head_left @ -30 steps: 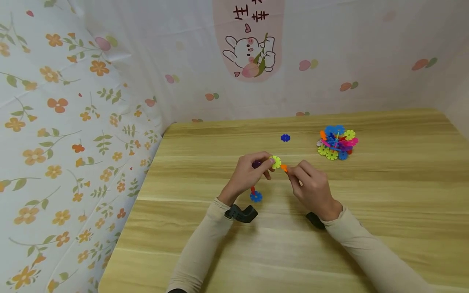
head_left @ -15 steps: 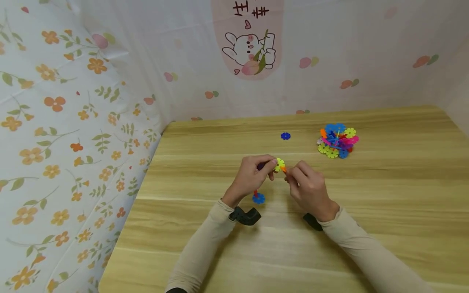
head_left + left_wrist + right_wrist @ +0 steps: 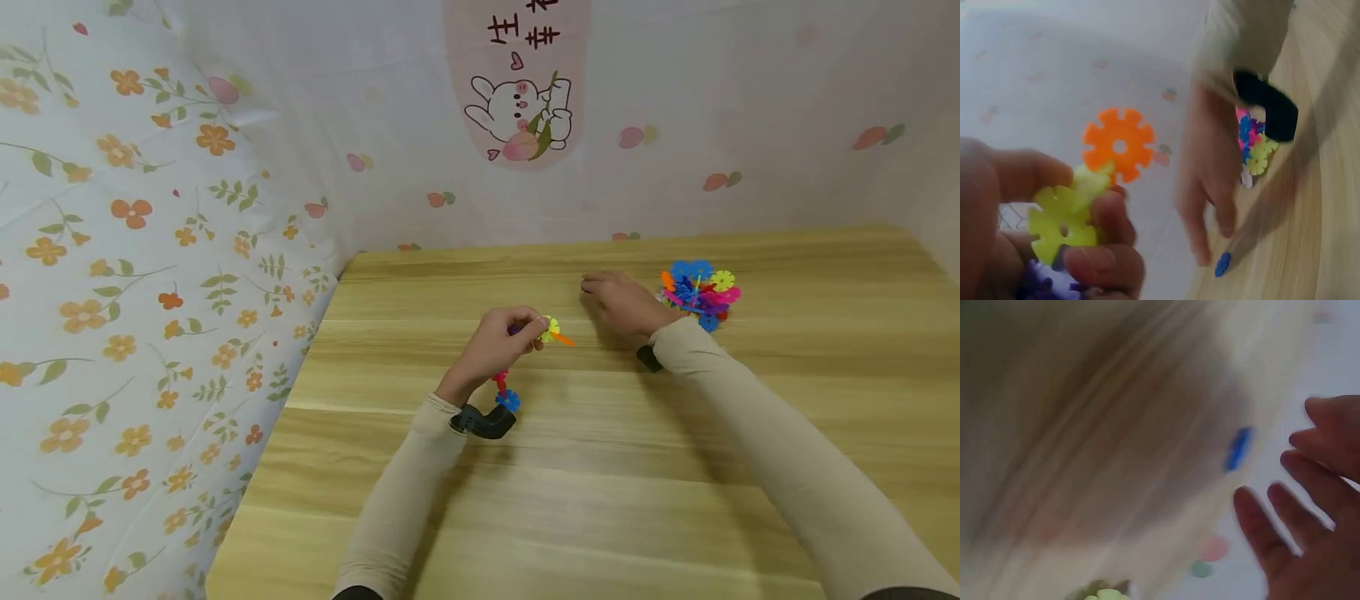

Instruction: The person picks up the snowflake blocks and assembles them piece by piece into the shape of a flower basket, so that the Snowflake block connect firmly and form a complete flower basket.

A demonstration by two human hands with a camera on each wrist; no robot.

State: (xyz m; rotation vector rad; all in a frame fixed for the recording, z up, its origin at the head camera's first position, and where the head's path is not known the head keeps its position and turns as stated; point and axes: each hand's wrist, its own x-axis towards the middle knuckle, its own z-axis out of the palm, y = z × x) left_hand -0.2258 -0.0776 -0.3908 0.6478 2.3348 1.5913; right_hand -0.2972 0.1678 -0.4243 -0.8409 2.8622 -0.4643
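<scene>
My left hand (image 3: pixel 495 346) pinches a chain of notched flower-shaped plastic discs by its yellow discs (image 3: pixel 1050 224). An orange disc (image 3: pixel 1096 147) is joined at the chain's outer end, and a purple disc (image 3: pixel 1038 284) sits against the fingers. Below the hand hang a red disc (image 3: pixel 500 381) and a light blue disc (image 3: pixel 508 401); the palm hides the links between. Over the far part of the table, my right hand (image 3: pixel 626 304) has loosely spread fingers and holds nothing. Its fingertips are near a dark blue disc (image 3: pixel 1223 264) lying on the wood, apart from it.
A heap of mixed-colour flower discs (image 3: pixel 701 293) lies at the back right, beside my right wrist. The wooden table (image 3: pixel 600 500) meets a printed cloth (image 3: pixel 675 100) at the back and a floral cloth (image 3: pixel 150 333) on the left.
My right hand has let go of the orange disc, now joined to the yellow one, and moved forward to the dark blue disc. My left hand has shifted slightly left with the chain.
</scene>
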